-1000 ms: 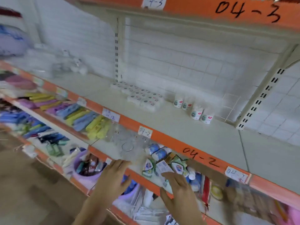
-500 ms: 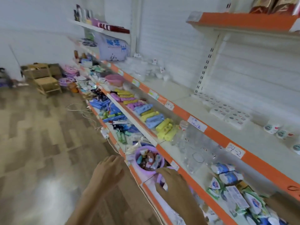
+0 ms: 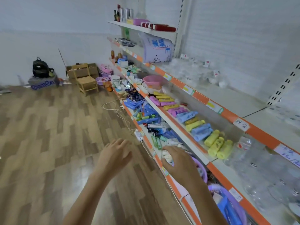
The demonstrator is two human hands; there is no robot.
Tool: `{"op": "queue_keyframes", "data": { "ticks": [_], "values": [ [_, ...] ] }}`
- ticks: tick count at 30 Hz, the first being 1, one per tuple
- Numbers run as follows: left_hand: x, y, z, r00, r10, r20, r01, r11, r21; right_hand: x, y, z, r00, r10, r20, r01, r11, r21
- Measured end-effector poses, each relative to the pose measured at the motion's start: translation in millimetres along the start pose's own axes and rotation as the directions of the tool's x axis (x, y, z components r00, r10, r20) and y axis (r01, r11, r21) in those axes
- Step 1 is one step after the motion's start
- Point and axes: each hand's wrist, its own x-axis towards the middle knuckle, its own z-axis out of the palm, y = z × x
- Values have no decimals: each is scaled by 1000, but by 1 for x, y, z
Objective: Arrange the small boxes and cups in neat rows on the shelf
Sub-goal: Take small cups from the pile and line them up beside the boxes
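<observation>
left hand (image 3: pixel 114 154) loose, empty, over floor | right hand (image 3: pixel 180 161) curled over low shelf (image 3: pixel 172 179), grip unclear | small boxes (image 3: pixel 285 114) at 2 o'clock on upper shelf, right hand nearer

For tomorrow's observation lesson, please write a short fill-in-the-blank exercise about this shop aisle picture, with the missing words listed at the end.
1. The black backpack sits on a box against the far ____.
2. The small chair near the cardboard boxes is made of ____.
3. The left hand hangs over the wooden ____.
4. The big basin on the middle shelf is coloured ____.

Missing words: wall; wood; floor; pink
</observation>
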Motion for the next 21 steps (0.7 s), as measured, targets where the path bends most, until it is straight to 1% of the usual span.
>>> {"op": "queue_keyframes", "data": {
  "ticks": [2, 5, 7, 9, 10, 13, 15, 16, 18, 21],
  "values": [
    [20, -7, 8, 1000, 14, 19, -14, 1000, -20, 19, 6, 7, 1000, 24, 7, -24, 1000, -18],
    [61, -12, 28, 996, 75, 50, -74, 997, -11, 48, 27, 9, 998, 61, 4, -61, 997, -50],
    [95, -10, 41, 985, 134, 108, -134, 991, -2, 70, 47, 6, 997, 62, 54, -56, 993, -107],
    [131, -7, 53, 971, 202, 131, -211, 976, 53, 94, 68, 0, 990, 81, 112, -60, 983, -175],
    [153, -6, 59, 965, 226, 133, -237, 969, 71, 110, 80, -4, 988, 100, 117, -77, 979, -187],
    [219, -7, 71, 947, 292, 133, -298, 954, 25, 159, 111, -18, 988, 132, 73, -116, 973, -197],
    [264, -7, 77, 928, 351, 125, -359, 932, 46, 194, 128, -25, 989, 142, 43, -132, 973, -189],
    [285, -6, 79, 925, 359, 124, -368, 928, 56, 211, 135, -28, 989, 144, 21, -138, 973, -187],
    [323, -1, 85, 920, 367, 138, -372, 928, 11, 239, 149, -32, 989, 150, -13, -150, 974, -173],
    [368, -1, 104, 906, 414, 91, -411, 910, -46, 269, 170, -30, 981, 167, -96, -182, 967, -179]
  ]
}}
